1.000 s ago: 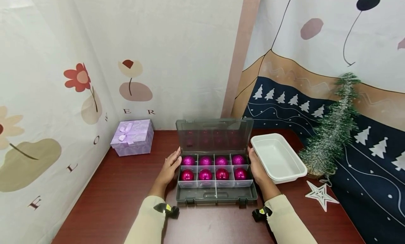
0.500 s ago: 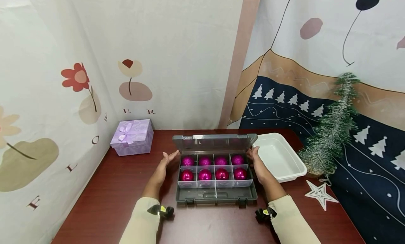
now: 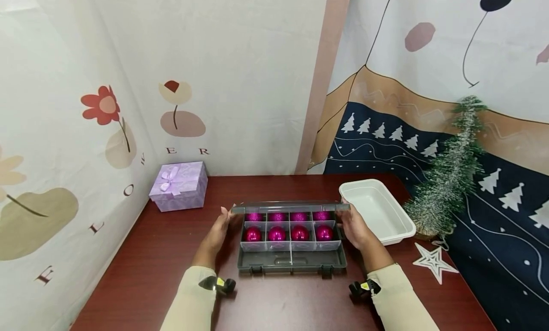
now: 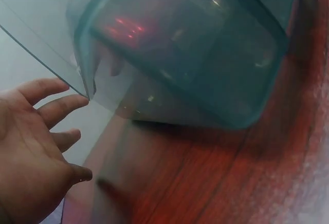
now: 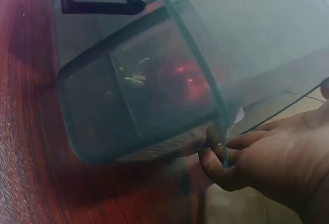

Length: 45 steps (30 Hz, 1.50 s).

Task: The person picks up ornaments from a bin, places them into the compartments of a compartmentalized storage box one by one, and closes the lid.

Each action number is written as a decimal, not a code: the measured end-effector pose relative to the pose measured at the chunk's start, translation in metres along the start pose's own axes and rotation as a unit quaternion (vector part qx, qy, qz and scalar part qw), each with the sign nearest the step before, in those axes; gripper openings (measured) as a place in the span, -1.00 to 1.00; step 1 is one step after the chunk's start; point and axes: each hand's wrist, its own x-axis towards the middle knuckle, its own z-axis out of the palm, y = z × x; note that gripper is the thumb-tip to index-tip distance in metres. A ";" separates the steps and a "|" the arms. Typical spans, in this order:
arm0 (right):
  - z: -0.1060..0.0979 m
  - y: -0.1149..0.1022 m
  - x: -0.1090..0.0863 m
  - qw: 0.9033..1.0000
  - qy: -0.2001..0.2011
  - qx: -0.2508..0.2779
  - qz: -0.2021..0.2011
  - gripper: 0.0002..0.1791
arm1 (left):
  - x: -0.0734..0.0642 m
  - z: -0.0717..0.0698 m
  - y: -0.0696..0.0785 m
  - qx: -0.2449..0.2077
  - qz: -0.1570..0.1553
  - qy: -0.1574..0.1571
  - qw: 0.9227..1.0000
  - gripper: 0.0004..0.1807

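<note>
A grey translucent divided case (image 3: 268, 259) sits on the table, its lid (image 3: 291, 207) tilted partway down over the back row. Inside are glittery magenta baubles (image 3: 277, 217) at the back and shiny magenta baubles (image 3: 276, 233) in front. My left hand (image 3: 214, 238) touches the lid's left edge; the left wrist view shows its fingers (image 4: 64, 108) spread apart. On the opposite side my right hand (image 3: 357, 228) is at the lid's right corner, its fingers (image 5: 247, 147) against the lid edge in the right wrist view. The clear lid blurs the contents in both wrist views.
Close beside my right hand stands a white tray (image 3: 377, 212). Farther right are a small frosted Christmas tree (image 3: 450, 178) and a white star (image 3: 435, 263). A lilac gift box (image 3: 178, 186) sits at the back left, near the fabric walls.
The lid has swung down from nearly upright to a low tilt over the back baubles. Both hands drew slightly outward, then stayed at the lid's sides as it came down.
</note>
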 end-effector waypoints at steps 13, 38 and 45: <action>-0.004 0.004 -0.003 0.996 0.011 -0.055 0.071 -0.21 | 0.007 -0.009 -0.017 0.060 0.030 -0.059 0.996 -0.31; -0.010 0.020 -0.009 0.977 -0.012 -0.209 0.049 0.00 | -0.002 -0.012 -0.015 0.210 -0.014 -0.088 0.974 0.06; -0.010 0.022 -0.024 0.936 -0.018 -0.353 -0.004 0.24 | -0.015 -0.006 -0.006 0.294 0.048 -0.074 0.952 0.15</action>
